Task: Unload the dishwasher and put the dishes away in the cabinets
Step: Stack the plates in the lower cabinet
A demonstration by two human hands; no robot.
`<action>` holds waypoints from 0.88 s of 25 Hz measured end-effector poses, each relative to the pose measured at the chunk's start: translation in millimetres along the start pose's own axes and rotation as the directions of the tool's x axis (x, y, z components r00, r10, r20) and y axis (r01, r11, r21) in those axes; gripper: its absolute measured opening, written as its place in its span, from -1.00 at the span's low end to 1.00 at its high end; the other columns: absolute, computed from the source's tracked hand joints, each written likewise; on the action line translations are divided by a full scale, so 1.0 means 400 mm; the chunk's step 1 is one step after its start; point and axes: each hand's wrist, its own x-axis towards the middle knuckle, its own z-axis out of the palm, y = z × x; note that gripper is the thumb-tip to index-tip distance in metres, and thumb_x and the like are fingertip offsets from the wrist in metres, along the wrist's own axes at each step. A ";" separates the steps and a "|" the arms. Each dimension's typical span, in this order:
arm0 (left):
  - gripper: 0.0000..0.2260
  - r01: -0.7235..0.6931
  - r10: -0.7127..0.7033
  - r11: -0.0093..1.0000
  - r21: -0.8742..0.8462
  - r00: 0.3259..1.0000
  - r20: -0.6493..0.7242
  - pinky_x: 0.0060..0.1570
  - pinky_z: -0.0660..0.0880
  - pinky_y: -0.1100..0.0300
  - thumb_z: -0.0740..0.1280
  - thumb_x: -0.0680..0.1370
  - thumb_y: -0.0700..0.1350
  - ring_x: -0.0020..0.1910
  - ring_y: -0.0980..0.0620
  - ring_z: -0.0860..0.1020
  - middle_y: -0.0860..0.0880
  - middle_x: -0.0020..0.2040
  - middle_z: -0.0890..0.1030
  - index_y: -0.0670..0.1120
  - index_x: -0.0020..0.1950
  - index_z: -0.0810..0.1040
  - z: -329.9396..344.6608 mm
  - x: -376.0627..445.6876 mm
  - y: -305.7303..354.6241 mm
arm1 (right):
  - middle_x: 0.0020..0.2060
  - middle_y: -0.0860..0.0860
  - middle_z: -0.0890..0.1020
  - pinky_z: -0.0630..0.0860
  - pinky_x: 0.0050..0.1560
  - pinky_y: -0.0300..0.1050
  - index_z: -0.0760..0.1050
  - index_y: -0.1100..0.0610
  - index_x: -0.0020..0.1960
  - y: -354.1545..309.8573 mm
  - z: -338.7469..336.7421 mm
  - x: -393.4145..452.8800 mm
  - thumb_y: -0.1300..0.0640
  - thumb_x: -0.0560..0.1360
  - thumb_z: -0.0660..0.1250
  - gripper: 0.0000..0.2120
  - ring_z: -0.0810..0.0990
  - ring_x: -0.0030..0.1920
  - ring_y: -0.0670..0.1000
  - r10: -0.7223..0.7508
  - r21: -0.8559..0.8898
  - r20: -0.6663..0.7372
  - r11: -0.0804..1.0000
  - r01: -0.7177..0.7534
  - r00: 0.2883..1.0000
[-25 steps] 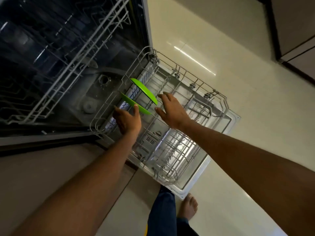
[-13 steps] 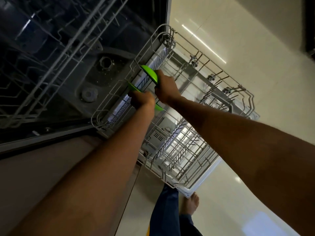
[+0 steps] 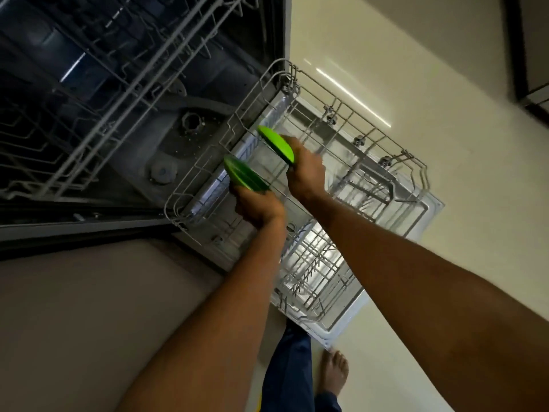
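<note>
Gripping a green plate apiece, both hands are down in the pulled-out lower rack (image 3: 421, 179). The left hand (image 3: 258, 205) has its fingers curled round the bottom edge of the nearer green plate (image 3: 245, 173); the right hand (image 3: 306, 171) pinches the edge of the farther green plate (image 3: 276, 144), thumb side on its rim. Both plates stand on edge, tilted, close to the rack's back edge, the side next to the dishwasher tub (image 3: 166, 138), and they're apart from one another. Whether they have cleared the tines I can't tell from here. The rest of the lower rack looks bare wire, and the upper rack (image 3: 89, 93) hangs dim above the tub.

So this reads as the lift-out step, early in the putting-away. Next, I'd judge, comes a straight pull up so the rims don't snag the wires, then a turn toward the cabinets, which aren't clearly in sight. A bare foot (image 3: 334, 373) stands just off the rack's front corner, on the pale floor (image 3: 445, 84).
</note>
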 end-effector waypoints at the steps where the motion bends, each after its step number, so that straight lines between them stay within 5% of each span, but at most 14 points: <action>1: -0.58 -0.123 0.123 0.992 0.028 0.992 0.000 0.21 0.55 -0.07 0.25 0.59 -0.35 0.28 -0.28 0.58 -0.29 0.30 0.59 -0.21 0.45 0.42 -0.021 -0.041 -0.025 | 0.08 0.13 0.73 0.65 -0.03 0.18 0.41 -0.11 0.51 0.014 -0.029 -0.047 0.46 0.46 0.18 -0.26 0.69 0.02 0.20 -0.055 0.000 -0.006 0.998 0.055 0.998; 5: -0.47 -0.473 0.449 0.870 0.140 0.877 0.172 0.22 0.48 0.04 0.29 0.54 -0.42 0.30 -0.20 0.57 -0.20 0.36 0.59 -0.15 0.50 0.43 -0.128 -0.231 -0.139 | 0.23 0.05 0.71 0.54 0.15 -0.19 0.48 0.02 0.50 0.102 -0.174 -0.297 0.47 0.40 0.22 -0.28 0.67 0.16 0.02 -0.165 0.095 -0.030 0.981 0.167 0.986; 8: -0.42 -0.652 0.533 0.738 0.177 0.722 0.440 0.27 0.52 -0.03 0.39 0.51 -0.38 0.30 -0.18 0.59 -0.14 0.37 0.60 -0.08 0.51 0.46 -0.245 -0.345 -0.270 | 0.36 0.00 0.64 0.55 0.31 -0.01 0.48 0.02 0.51 0.188 -0.281 -0.497 0.43 0.39 0.24 -0.28 0.62 0.32 0.06 -0.253 0.047 0.006 0.966 0.252 0.967; 12: -0.67 -0.820 0.632 0.553 0.147 0.528 0.566 0.09 0.67 0.01 0.23 0.58 -0.18 0.08 -0.08 0.71 -0.12 0.15 0.71 -0.09 0.35 0.46 -0.420 -0.456 -0.418 | 0.48 -0.02 0.52 0.51 0.38 0.07 0.40 -0.07 0.57 0.272 -0.365 -0.781 0.41 0.46 0.18 -0.26 0.52 0.42 0.10 -0.382 -0.113 0.251 0.901 0.419 0.889; 14: -0.67 -0.823 0.572 0.529 0.206 0.525 0.630 -0.07 0.67 0.12 0.23 0.52 -0.18 -0.07 -0.04 0.73 -0.13 0.06 0.72 -0.13 0.30 0.45 -0.508 -0.492 -0.515 | 0.50 -0.03 0.50 0.45 0.44 -0.04 0.40 -0.07 0.57 0.279 -0.356 -0.930 0.30 0.49 0.08 -0.31 0.49 0.45 0.08 -0.423 -0.122 0.286 0.874 0.471 0.860; 17: -0.62 -0.773 0.396 0.554 0.310 0.572 0.719 -0.21 0.68 0.15 0.21 0.57 -0.13 -0.15 0.03 0.73 -0.06 0.03 0.73 -0.08 0.39 0.46 -0.659 -0.501 -0.690 | 0.51 -0.06 0.49 0.41 0.47 -0.06 0.35 -0.11 0.59 0.286 -0.262 -1.098 0.27 0.60 0.27 -0.39 0.46 0.46 0.04 -0.452 -0.085 0.369 0.854 0.514 0.812; 20: -0.63 -0.776 0.391 0.484 0.405 0.605 0.693 -0.28 0.65 0.12 0.08 0.68 -0.02 -0.23 0.00 0.73 -0.02 -0.02 0.75 0.09 0.44 0.50 -0.808 -0.469 -0.866 | 0.50 -0.06 0.49 0.44 0.45 -0.06 0.26 -0.17 0.62 0.246 -0.133 -1.194 0.21 0.55 0.36 -0.29 0.47 0.46 0.02 -0.482 0.007 0.550 0.819 0.573 0.682; 22: -0.62 -0.748 0.359 0.474 0.465 0.646 0.673 -0.20 0.53 0.48 -0.01 0.73 0.10 -0.15 0.37 0.67 0.33 0.01 0.70 0.32 0.34 0.55 -0.935 -0.470 -0.916 | 0.41 -0.12 0.57 0.53 0.26 -0.28 0.26 -0.20 0.59 0.165 -0.042 -1.246 0.08 0.48 0.38 -0.28 0.56 0.36 -0.05 -0.495 0.032 0.602 0.798 0.601 0.626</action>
